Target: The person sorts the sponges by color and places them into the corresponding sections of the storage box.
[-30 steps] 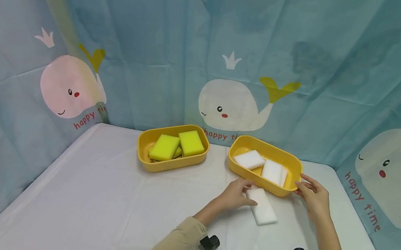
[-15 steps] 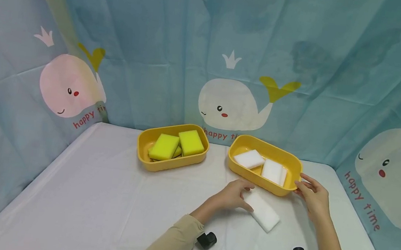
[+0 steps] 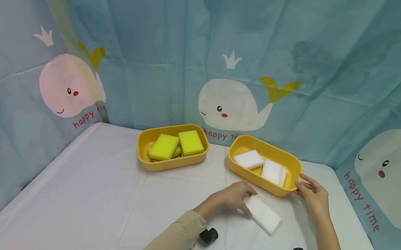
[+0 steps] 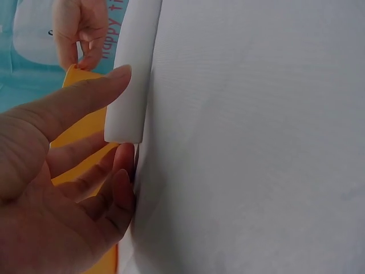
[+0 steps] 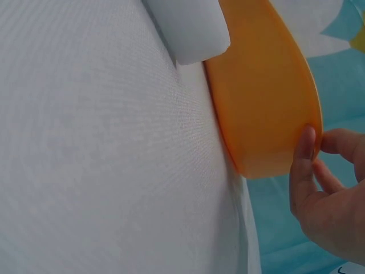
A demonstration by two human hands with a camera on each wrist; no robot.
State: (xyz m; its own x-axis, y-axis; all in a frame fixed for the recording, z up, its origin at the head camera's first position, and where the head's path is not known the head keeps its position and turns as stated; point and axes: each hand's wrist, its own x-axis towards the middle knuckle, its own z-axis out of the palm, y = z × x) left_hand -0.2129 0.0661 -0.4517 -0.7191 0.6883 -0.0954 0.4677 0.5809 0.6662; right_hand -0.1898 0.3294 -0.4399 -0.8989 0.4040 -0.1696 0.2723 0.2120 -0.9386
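A white melamine sponge (image 3: pixel 263 214) lies slantwise on the white-covered table, in front of the right yellow tray. My left hand (image 3: pixel 237 197) holds its left end between thumb and fingers. In the left wrist view the thumb (image 4: pixel 114 83) overlaps the sponge (image 4: pixel 132 108), while several fingertips curl at its lower end. My right hand (image 3: pixel 314 195) pinches the right end of the yellow tray (image 3: pixel 263 185) at the rim. The right wrist view has the thumb (image 5: pixel 304 148) on the tray's outer wall and the fingers over the edge. Inside that tray are several white sponges (image 3: pixel 249 159).
Left of it stands a second yellow tray (image 3: pixel 172 167) with several yellow-green sponges (image 3: pixel 191 142). A blue curtain (image 3: pixel 176 77) with whale prints hangs behind and at both sides of the table (image 3: pixel 86 194). Black wrist cameras (image 3: pixel 208 236) sit below both hands.
The white sponge has turned on the table, its near end swinging to the right. My left hand has shifted slightly toward me with it. The right hand and both trays stay in place.
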